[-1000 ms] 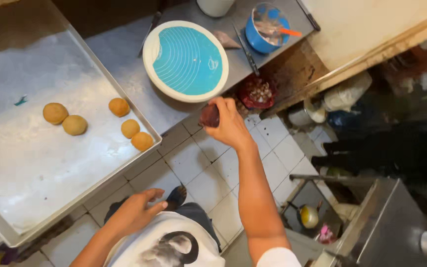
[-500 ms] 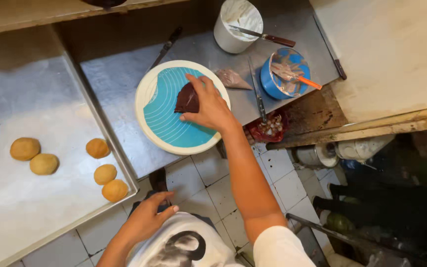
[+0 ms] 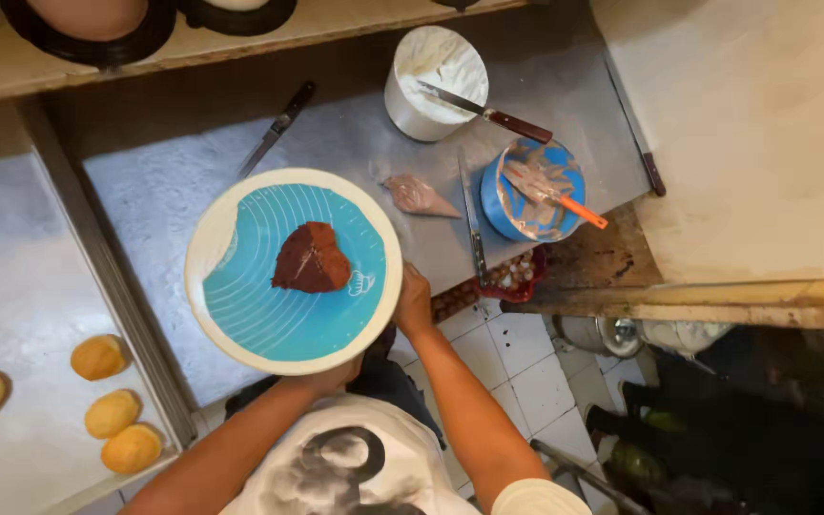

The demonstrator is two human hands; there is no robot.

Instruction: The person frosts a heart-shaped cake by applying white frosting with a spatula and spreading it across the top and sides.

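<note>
Standing over a steel worktop [image 3: 545, 86], a person w/ bare arms steadies a round white turntable [image 3: 293, 270] from its near edge. Left hand [image 3: 331, 374] sits under/against the near rim, fingers mostly hidden, so can't tell how far they're spread; right hand [image 3: 413, 303] rests curled against the rim's right side, holding nothing else. On the turntable lies a teal ribbed mat [image 3: 269, 305], and at its centre a dark brown, roughly heart-shaped cake piece [image 3: 312, 258], scored across the top, untouched by either hand. Just right of the turntable: a small piping bag [image 3: 419, 196] of brownish cream, a long knife [image 3: 472, 221] lying front to back, and a blue bowl [image 3: 533, 190] smeared w/ cream, an orange-handled spatula [image 3: 565, 197] across it. A red dish [image 3: 512, 275] of small bits sits at the counter's near edge. Farther back, a white tub [image 3: 431, 86] of cream w/ a palette knife [image 3: 488, 114] on top; another knife [image 3: 277, 129] lies back-left. At left, golden buns [image 3: 112, 410] on a steel tray [image 3: 11, 286].
</note>
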